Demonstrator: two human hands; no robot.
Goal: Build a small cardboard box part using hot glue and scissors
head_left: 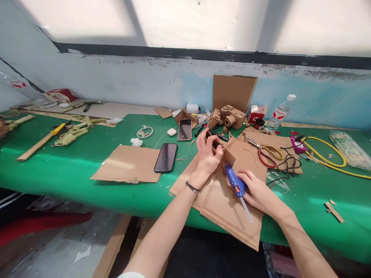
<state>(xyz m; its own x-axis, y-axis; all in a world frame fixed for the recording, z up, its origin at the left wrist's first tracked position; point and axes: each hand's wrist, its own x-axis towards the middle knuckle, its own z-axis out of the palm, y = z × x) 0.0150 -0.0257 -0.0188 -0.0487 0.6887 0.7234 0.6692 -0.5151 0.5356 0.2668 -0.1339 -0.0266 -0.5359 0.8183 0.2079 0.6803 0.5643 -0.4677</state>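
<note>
My left hand (208,154) is closed around a small cardboard box piece (218,145), whose dark inside shows past the fingers. In my right hand (256,190) is a blue hot glue gun (234,180), with a clear glue stick poking out of its back end. Its nozzle points up at the lower edge of the cardboard piece; whether it touches is hard to see. Flat cardboard sheets (232,216) lie under both hands and overhang the table's front edge. Behind them stands a cardboard camera model (232,116).
Two phones, a black one (165,157) and another (184,129), lie left of my hands. Scissors (268,152), a dark cord (290,164) and a yellow cable (333,154) are at right. A water bottle (279,114) stands behind. A yellow-handled cutter (58,128) lies far left.
</note>
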